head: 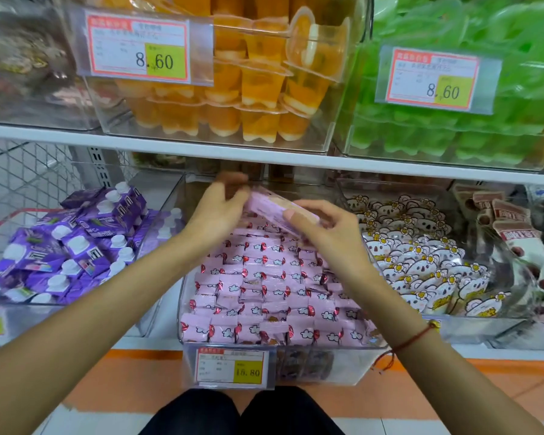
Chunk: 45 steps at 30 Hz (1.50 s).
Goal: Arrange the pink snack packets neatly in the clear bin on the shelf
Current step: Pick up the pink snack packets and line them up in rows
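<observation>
Lower centre: clear bin [182, 309] held pink snack packets [264, 287] in close rows, price tag [231, 368] on its front. Above the bin's rear, left hand [215, 211] and right hand [322, 224] each pinched an end of one held packet [272, 205], tilted, blurred. Upper frame: orange jelly cups [248, 98] in a clear bin; green cups [453, 133] at right.

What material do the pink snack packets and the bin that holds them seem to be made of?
Pink snack packets: apparently thin plastic film, slightly glossy; they crinkle and have crimped ends.
Clear rectangular bin: looks like rigid transparent plastic, perhaps acrylic; the contents show through its smooth, reflective front wall.
</observation>
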Available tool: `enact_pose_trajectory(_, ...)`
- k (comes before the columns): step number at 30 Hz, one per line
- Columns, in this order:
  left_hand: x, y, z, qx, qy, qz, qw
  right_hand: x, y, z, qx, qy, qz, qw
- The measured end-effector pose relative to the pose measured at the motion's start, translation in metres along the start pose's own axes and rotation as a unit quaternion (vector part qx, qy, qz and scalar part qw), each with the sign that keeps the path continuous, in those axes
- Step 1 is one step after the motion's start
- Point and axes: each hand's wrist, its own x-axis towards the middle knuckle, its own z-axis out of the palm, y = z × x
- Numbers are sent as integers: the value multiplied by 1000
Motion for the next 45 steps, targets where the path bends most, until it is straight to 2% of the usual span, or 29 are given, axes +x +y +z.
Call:
enact_pose_trajectory(2,-5,-2,-9,135,-79,116,981,0,-5,-8,132,-20,156,979)
enact_pose_trajectory(4,-10,-5,-11,214,-155,182,947,0,-9,-13,213,-32,254,943)
enact_pose_trajectory(7,-12,-9,-13,285,-106,244,921,-2,-11,-15,226,-51,297,927)
enact_pose_trajectory(11,-11,-11,-15,190,-158,177,953,-1,-8,-26,268,-101,290,913)
enact_pose_trajectory(14,-10,-15,-10,156,-155,168,961,0,-8,-28,217,-105,222,945)
enact_pose_trajectory(16,-7,-16,-4,154,-157,168,961,0,-7,-24,139,-81,155,975)
enact_pose_trajectory(19,2,-16,-1,175,-183,147,956,3,-5,-23,91,24,103,990)
enact_pose_trajectory(22,26,-21,-9,275,-176,107,939,11,-4,-32,137,134,117,975)
enact_pose_trajectory(24,41,-26,-9,330,-162,79,927,21,0,-33,139,176,132,966)
enact_pose_trajectory(27,54,-34,12,384,-192,86,899,40,11,-22,118,219,167,954)
enact_pose_trajectory(30,64,-43,28,445,-211,108,864,55,23,-6,105,221,174,954)
enact_pose_trajectory(33,72,-47,25,539,-191,123,811,68,33,4,17,217,160,963)
enact_pose_trajectory(36,73,-48,15,563,-188,141,792,79,38,5,-114,167,106,974)
enact_pose_trajectory(38,70,-48,9,546,-203,137,801,86,39,5,-217,99,33,971)
enact_pose_trajectory(41,67,-42,7,505,-200,120,831,97,40,11,-372,14,-87,924)
enact_pose_trajectory(43,69,-36,9,480,-183,116,850,103,45,18,-435,-32,-103,894)
enact_pose_trajectory(45,71,-32,12,464,-177,111,861,102,51,28,-473,-60,-72,876)
